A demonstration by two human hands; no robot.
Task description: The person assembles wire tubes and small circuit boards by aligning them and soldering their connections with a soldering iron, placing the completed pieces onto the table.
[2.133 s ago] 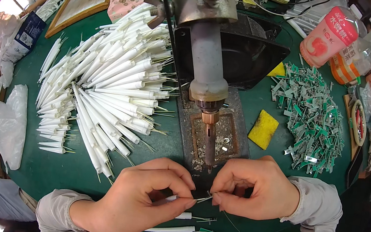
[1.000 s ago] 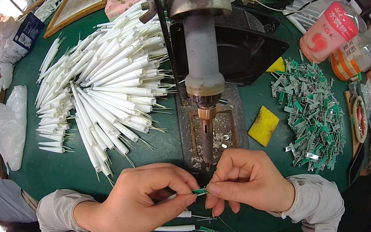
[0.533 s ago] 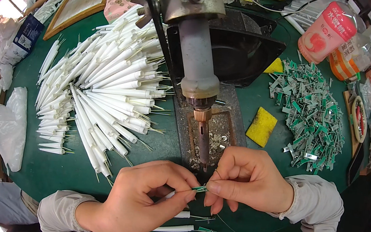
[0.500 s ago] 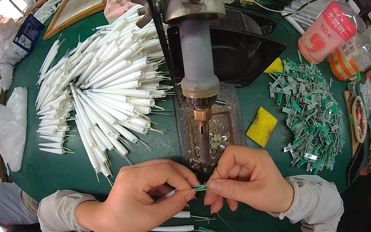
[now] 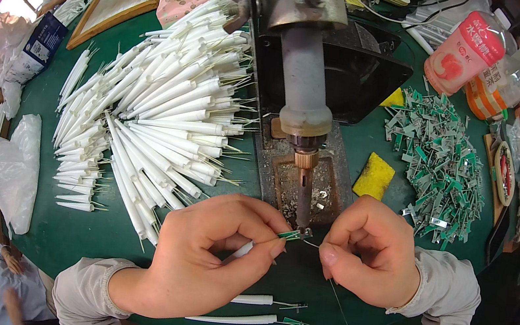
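Much of the white tube (image 5: 239,251) in the left hand (image 5: 213,259) is hidden by the curled fingers and palm, so only a short stretch shows, and the place where it meets the small green circuit board (image 5: 291,235) is covered. The top of the upright soldering iron (image 5: 308,79) is cut off by the upper edge, and whether its tip touches the board's far end or sits just above it cannot be told. The left thumb and forefinger are pinched together on the board, which juts out beyond their tips to the right, under the iron. The right hand (image 5: 380,256), well apart from the left, has thumb and forefinger closed on a thin wire (image 5: 312,243); its short end points at the board, while a length trails below the hand. Two loose white tubes (image 5: 251,319) lie on the green bench (image 5: 62,248) nearer the person, each with fine leads and a small board at the right end. The large heap of white tubes (image 5: 168,103) to the left and the heap of green boards (image 5: 446,162) to the right overlap too much to count. Two large bottles (image 5: 465,52) stand beyond the boards, and one yellow sponge (image 5: 374,175) lies near the right hand.
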